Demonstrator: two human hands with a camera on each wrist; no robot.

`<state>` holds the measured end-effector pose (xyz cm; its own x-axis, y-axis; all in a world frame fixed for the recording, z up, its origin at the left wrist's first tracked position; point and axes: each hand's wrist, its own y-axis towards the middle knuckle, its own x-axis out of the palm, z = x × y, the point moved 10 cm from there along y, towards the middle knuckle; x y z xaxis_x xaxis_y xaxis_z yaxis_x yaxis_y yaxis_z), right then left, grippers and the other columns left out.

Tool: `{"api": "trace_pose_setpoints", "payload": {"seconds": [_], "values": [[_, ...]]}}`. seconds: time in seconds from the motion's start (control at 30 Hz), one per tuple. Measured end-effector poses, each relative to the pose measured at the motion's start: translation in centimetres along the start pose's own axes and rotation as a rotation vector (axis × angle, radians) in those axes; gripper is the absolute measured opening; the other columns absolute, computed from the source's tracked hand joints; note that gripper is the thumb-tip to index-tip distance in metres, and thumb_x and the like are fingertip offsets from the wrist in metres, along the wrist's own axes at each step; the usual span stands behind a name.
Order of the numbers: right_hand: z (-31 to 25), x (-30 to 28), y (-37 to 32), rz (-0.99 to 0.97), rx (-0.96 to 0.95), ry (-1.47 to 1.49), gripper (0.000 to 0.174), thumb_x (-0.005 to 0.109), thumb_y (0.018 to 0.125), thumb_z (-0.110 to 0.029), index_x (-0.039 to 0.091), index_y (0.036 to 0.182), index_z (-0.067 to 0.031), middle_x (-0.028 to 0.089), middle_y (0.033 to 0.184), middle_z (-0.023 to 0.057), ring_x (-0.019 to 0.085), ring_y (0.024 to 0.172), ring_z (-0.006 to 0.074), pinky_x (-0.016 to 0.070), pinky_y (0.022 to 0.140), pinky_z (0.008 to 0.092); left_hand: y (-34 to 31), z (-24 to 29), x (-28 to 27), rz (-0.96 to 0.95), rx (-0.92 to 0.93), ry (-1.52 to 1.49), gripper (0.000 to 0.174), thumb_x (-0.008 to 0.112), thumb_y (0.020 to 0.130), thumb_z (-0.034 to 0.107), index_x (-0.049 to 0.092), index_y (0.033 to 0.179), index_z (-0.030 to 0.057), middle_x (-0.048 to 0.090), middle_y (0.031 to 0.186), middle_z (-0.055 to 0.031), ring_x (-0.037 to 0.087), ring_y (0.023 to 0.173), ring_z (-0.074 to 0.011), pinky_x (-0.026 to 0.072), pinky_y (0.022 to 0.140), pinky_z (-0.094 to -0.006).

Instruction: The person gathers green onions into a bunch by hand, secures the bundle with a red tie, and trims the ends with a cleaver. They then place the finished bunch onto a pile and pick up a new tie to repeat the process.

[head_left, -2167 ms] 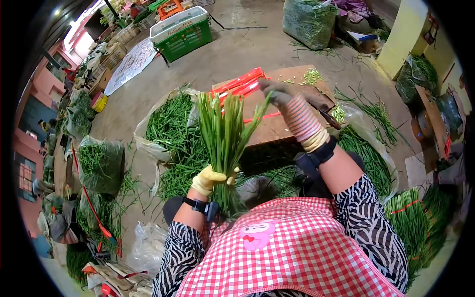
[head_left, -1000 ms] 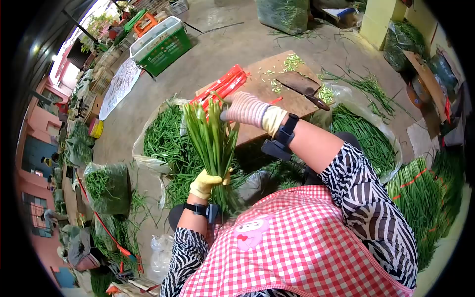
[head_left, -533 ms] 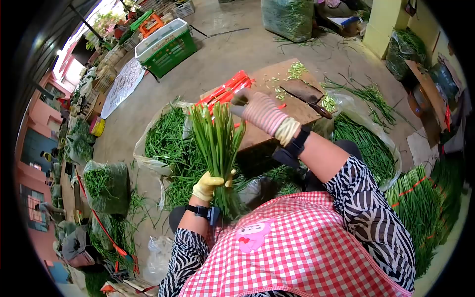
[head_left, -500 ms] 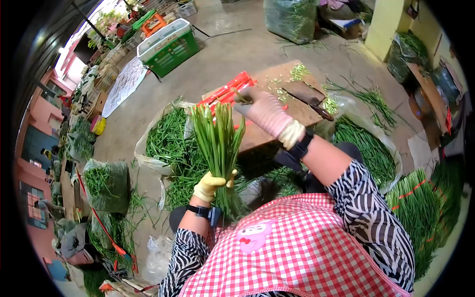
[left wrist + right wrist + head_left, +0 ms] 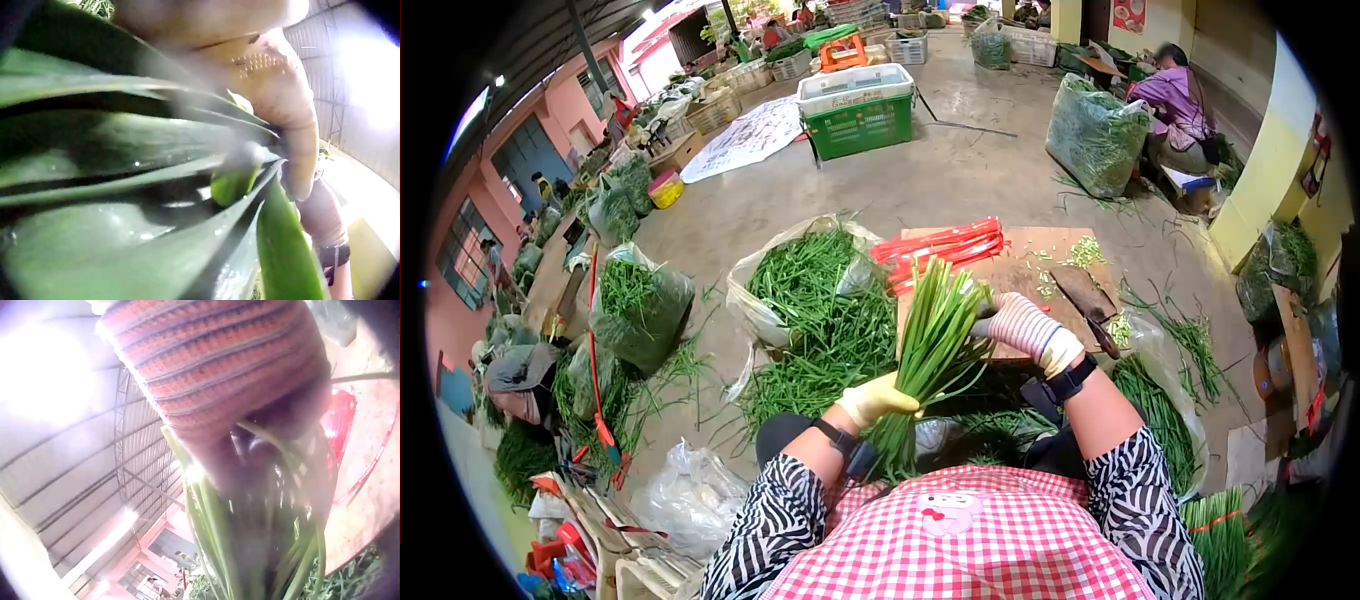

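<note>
My left hand (image 5: 880,400), in a yellow glove, grips a bunch of garlic chives (image 5: 935,335) low down, above the apron. The bunch leans right, pale stem ends up. In the left wrist view, broad green leaves (image 5: 112,150) fill the front and the gloved fingers (image 5: 300,144) curl past them. My right hand (image 5: 1018,325), in a striped glove with dark fingers, is at the upper right side of the bunch. The right wrist view shows its bent fingers pinching among the stalks (image 5: 215,525), partly hidden in glare.
Behind the bunch, a board (image 5: 1025,260) bears red ties (image 5: 940,245), a dark cleaver (image 5: 1085,292) and chopped stem bits (image 5: 1085,250). An opened bag of loose greens (image 5: 800,280) stands left. A green crate (image 5: 860,125) and a seated person (image 5: 1175,105) are farther back.
The head view has tilted up, showing more of the room. The bunch now leans right, and the right hand has come down against its upper side. The left hand keeps its grip.
</note>
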<state>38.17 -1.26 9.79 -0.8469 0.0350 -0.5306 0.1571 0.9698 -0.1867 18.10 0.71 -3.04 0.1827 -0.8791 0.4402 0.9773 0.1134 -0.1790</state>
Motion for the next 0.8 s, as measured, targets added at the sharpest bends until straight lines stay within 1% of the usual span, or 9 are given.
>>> {"api": "trace_pose_setpoints", "payload": {"seconds": [0.17,0.27,0.4,0.47,0.57,0.63,0.7,0.77,0.8], "values": [[-1.9,-0.1,-1.5,0.013,-0.027,0.168,0.036,0.075,0.087,-0.031,0.077,0.111,-0.0047,0.072,0.084,0.0021,0.061,0.071,0.0128,0.0491,0.066,0.0293,-0.1,0.8,0.5,-0.033,0.009,-0.03,0.061,0.078,0.082,0.008,0.06,0.139,-0.0002,0.071,0.126,-0.0145,0.067,0.087,-0.0189,0.0564,0.081,-0.0345],[-0.5,-0.9,-1.0,0.004,-0.018,0.529,0.03,0.077,0.088,-0.035,0.072,0.098,-0.0073,0.06,0.076,-0.0046,0.051,0.068,0.0089,0.0423,0.064,0.0257,0.2,0.6,-0.3,-0.042,0.04,-0.033,0.063,0.086,0.076,0.016,0.066,0.133,-0.0039,0.073,0.117,-0.0134,0.067,0.086,-0.02,0.0555,0.078,-0.0369],[-0.4,-5.7,-1.9,0.092,-0.038,0.711,0.026,0.077,0.088,-0.025,0.067,0.103,-0.0069,0.061,0.087,-0.0001,0.058,0.074,0.0127,0.0468,0.07,0.0249,-0.2,2.1,0.9,-0.014,0.048,0.011,0.065,0.089,0.074,0.022,0.066,0.128,-0.0057,0.073,0.105,-0.0121,0.067,0.082,-0.0198,0.0542,0.076,-0.0356],[-1.2,-9.8,-3.4,0.241,-0.177,0.722,0.022,0.075,0.091,-0.029,0.066,0.094,-0.0088,0.052,0.075,-0.0047,0.048,0.064,0.0088,0.0367,0.06,0.0237,-0.1,1.0,0.1,-0.031,0.056,0.016,0.061,0.087,0.073,0.021,0.067,0.125,-0.0058,0.072,0.102,-0.0118,0.067,0.079,-0.0197,0.0541,0.076,-0.0354],[-2.0,-14.3,-6.5,0.165,-0.328,0.936,0.024,0.072,0.093,-0.032,0.063,0.087,-0.0108,0.044,0.068,-0.0075,0.041,0.062,0.0051,0.0289,0.056,0.0249,-0.5,1.1,-1.1,0.1,0.043,0.029,0.062,0.083,0.075,0.017,0.066,0.131,-0.0021,0.073,0.113,-0.0113,0.067,0.09,-0.0187,0.054,0.08,-0.0345],[-4.7,-13.6,-8.0,0.255,-0.198,0.22,0.024,0.075,0.088,-0.028,0.066,0.094,-0.0069,0.053,0.077,-0.0025,0.05,0.072,0.0107,0.0437,0.067,0.0275,-0.5,1.1,-1.8,0.165,0.046,-0.016,0.06,0.08,0.079,0.011,0.064,0.136,0.0001,0.072,0.119,-0.0105,0.066,0.096,-0.0177,0.0537,0.084,-0.0331],[-7.1,-6.6,-7.9,-0.175,-0.2,-0.075,0.032,0.078,0.082,-0.016,0.07,0.111,-0.0035,0.07,0.096,0.0065,0.066,0.09,0.0181,0.0537,0.086,0.0317,-0.4,1.4,-2.3,0.213,0.056,0.039,0.059,0.078,0.081,0.009,0.063,0.138,0.0009,0.071,0.122,-0.0099,0.066,0.101,-0.0175,0.0533,0.086,-0.032],[-10.0,-4.1,-7.9,-0.048,-0.319,-0.274,0.042,0.08,0.08,-0.013,0.07,0.12,-0.002,0.073,0.114,0.0123,0.067,0.111,0.024,0.0511,0.102,0.0352,0.2,2.0,-2.2,0.214,0.089,0.037,0.06,0.078,0.082,0.008,0.062,0.139,0.0019,0.07,0.124,-0.009,0.065,0.105,-0.0169,0.0526,0.089,-0.0316],[-14.1,-2.9,-8.2,-0.07,-0.375,-0.11,0.044,0.08,0.082,-0.016,0.069,0.122,-0.0017,0.072,0.12,0.0145,0.066,0.118,0.0269,0.0501,0.104,0.0359,0.5,2.1,-2.2,0.214,0.109,0.052,0.06,0.078,0.082,0.008,0.062,0.139,0.0021,0.07,0.124,-0.0088,0.064,0.106,-0.0167,0.0524,0.089,-0.0315]]}}
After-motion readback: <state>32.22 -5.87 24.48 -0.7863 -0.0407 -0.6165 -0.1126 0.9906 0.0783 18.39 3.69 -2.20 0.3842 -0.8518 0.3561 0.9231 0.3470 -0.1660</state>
